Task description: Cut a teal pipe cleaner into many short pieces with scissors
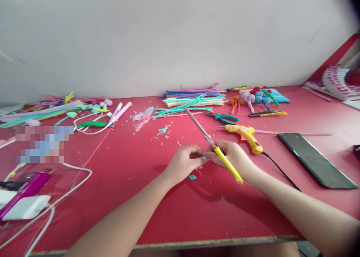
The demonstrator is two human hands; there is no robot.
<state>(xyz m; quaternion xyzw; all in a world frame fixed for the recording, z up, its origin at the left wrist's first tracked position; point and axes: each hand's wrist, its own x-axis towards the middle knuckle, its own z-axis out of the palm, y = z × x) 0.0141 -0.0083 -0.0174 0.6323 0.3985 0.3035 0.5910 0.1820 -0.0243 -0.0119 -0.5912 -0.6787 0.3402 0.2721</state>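
My left hand [187, 161] is closed in a pinch on a tiny green piece of pipe cleaner [206, 157]. Its fingertips meet those of my right hand [232, 156], which also touch the piece. Yellow-handled scissors [228, 165], seen edge-on, rest in my right hand with the blades pointing up and to the left. Just below my left fingertips, a few short green cut pieces [192, 177] lie on the red table [135, 197]. Green fluff trimmings [163, 130] and pink and lilac fluff [142, 116] are scattered farther back.
Pipe cleaner bundles [194, 99] lie along the white wall [180, 43]. To the right are pliers [225, 117], a yellow glue gun [244, 135], fluffy flowers [247, 97] and a phone [315, 159]. White cables [81, 169] and a pink straightener-like tool [120, 112] occupy the left.
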